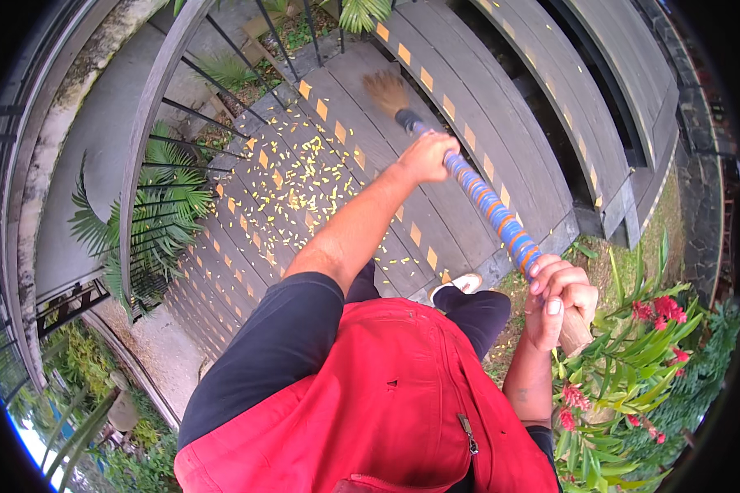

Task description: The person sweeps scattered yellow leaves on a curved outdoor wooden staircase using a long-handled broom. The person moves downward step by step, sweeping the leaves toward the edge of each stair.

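Observation:
A broom with a handle wrapped in blue and orange bands point(490, 200) slants across the wooden steps. My left hand point(428, 157) is closed around its lower part, just above the dark collar. Near the bare wooden top end, my right hand point(561, 299) grips the handle. The brown bristles point(385, 92) are slightly blurred over a dark plank tread point(370, 117), close to the riser of the step above; whether they touch it I cannot tell. Many small yellow petals or leaves point(311, 179) lie scattered over the treads left of the broom.
A railing with a curved handrail point(139, 123) and thin black bars runs along the left, with palm fronds point(166, 191) against it. More steps point(505, 68) rise at the upper right. Red-flowered plants point(629, 370) grow at the right edge. My white shoe point(462, 285) stands near the stair's side.

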The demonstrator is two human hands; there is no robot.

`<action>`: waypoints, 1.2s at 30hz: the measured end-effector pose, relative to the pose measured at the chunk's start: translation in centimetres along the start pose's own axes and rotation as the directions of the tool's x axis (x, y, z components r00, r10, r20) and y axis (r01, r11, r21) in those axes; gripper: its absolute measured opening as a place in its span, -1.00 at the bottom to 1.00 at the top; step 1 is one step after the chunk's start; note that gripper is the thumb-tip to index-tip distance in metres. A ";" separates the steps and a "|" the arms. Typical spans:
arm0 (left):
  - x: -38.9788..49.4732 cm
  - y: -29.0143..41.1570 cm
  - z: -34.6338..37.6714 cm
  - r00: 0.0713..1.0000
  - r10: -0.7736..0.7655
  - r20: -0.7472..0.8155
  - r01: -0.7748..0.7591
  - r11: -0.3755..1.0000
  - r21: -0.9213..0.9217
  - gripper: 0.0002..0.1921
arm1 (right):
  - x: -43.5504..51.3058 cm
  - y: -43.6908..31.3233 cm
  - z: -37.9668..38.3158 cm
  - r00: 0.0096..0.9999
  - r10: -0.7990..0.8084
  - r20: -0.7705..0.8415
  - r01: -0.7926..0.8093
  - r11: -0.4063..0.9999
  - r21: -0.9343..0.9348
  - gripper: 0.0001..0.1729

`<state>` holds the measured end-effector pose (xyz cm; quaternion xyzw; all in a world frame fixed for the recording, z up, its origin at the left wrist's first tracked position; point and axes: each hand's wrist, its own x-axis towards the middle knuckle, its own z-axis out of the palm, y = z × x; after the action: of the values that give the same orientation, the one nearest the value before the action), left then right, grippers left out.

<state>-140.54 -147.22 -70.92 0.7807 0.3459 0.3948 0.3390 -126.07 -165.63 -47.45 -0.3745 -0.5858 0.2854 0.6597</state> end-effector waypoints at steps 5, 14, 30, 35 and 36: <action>-7.2 3.4 -3.3 0.970 -0.200 0.136 0.177 0.971 0.160 -0.79 | 2.5 -3.5 -4.6 0.993 0.055 -0.109 0.000 0.894 0.449 -0.78; -3.0 -1.8 -7.9 0.925 0.020 -0.380 0.064 0.976 0.206 -0.76 | 1.6 1.8 4.7 0.984 -0.172 0.046 0.150 0.940 0.306 -0.66; -15.4 -3.0 -11.2 0.750 -0.217 -0.625 0.434 0.874 0.217 -0.79 | 1.7 4.3 10.9 0.723 -0.226 0.653 -0.141 0.876 0.461 -0.79; -15.3 -10.8 -9.3 0.679 -0.351 -0.645 0.535 0.838 0.107 -0.50 | 0.9 10.6 17.6 0.491 -0.203 0.847 0.014 0.974 0.226 -0.81; -15.9 -11.9 -8.9 0.692 -0.372 -0.618 0.529 0.845 0.083 -0.49 | 0.5 11.3 18.7 0.497 -0.177 0.849 0.014 0.981 0.196 -0.81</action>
<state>-158.48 -151.50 -82.44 0.5489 0.6621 0.4691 0.2008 -143.70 -155.91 -55.89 -0.0940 -0.8307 0.4439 0.3227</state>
